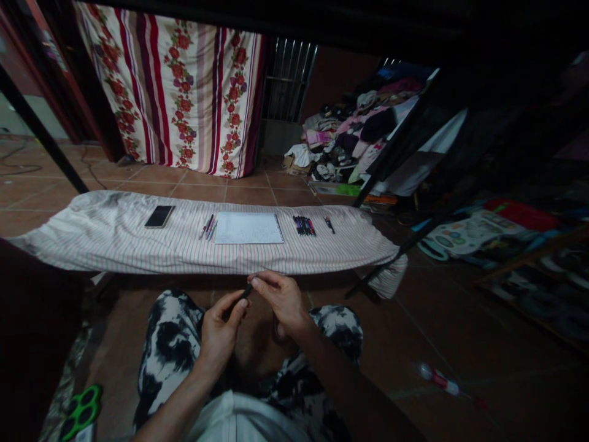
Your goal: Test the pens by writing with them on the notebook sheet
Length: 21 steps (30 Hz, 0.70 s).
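Note:
Above my lap, just in front of the cloth-covered bench, both my hands are on a slim black pen (246, 291). My left hand (221, 328) is closed around its lower part. With thumb and fingertips, my right hand (283, 302) pinches the upper end. The pen tilts up to the right, and the fingers cover most of it. Beyond the hands lies a spiral notebook (248, 228) with faint marks on its page. Several pens (304, 226) lie side by side to its right, and a few coloured pens (208, 227) lie to its left.
A striped cloth (184, 253) covers the low bench. On it are a phone (159, 216) at the left and small dark items (329, 224) at the right. Dark poles (389, 263) rise beside the bench. A bottle-like object (438, 379) lies on the tiled floor. Clothes (354, 132) are heaped behind.

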{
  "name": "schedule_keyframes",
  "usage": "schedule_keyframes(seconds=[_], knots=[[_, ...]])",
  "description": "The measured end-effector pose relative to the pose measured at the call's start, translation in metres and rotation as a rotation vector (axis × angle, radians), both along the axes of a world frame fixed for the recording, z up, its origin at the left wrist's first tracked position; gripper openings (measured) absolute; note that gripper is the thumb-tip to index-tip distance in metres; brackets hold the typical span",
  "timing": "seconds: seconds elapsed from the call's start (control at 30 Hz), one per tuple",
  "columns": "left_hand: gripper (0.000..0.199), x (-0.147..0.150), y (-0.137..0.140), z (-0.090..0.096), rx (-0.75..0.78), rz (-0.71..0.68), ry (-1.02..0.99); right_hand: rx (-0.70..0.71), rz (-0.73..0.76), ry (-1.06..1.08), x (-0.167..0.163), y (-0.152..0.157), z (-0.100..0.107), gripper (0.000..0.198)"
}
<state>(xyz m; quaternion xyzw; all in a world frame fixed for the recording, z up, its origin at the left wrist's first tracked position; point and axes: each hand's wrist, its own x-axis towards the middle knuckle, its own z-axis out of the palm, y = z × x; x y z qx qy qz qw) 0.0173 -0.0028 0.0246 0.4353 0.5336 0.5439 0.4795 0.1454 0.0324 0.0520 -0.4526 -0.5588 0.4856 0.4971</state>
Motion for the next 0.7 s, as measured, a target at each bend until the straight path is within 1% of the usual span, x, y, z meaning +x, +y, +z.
schedule_keyframes(seconds=[0.17,0.3,0.37,0.47,0.57,0.7], knots=[[0.029,0.001,0.001,-0.005,-0.013,-0.003,-0.030,-0.004,-0.034,0.041,-0.004,0.003,-0.006,0.021],[0.032,0.000,0.006,-0.004,-0.060,-0.039,-0.150,-0.040,-0.004,0.058,-0.007,0.006,-0.011,0.033],[0.032,-0.002,0.009,-0.003,-0.081,-0.061,-0.211,-0.058,-0.014,0.051,-0.008,0.009,-0.013,0.036],[0.031,-0.004,0.014,-0.001,-0.104,-0.081,-0.266,-0.079,-0.034,0.073,-0.010,0.014,-0.014,0.035],[0.030,-0.006,0.018,-0.001,-0.128,-0.071,-0.306,-0.078,-0.047,0.110,-0.013,0.018,-0.013,0.034],[0.032,-0.009,0.023,-0.003,-0.152,-0.065,-0.349,-0.064,-0.075,0.074,-0.015,0.022,-0.012,0.029]])
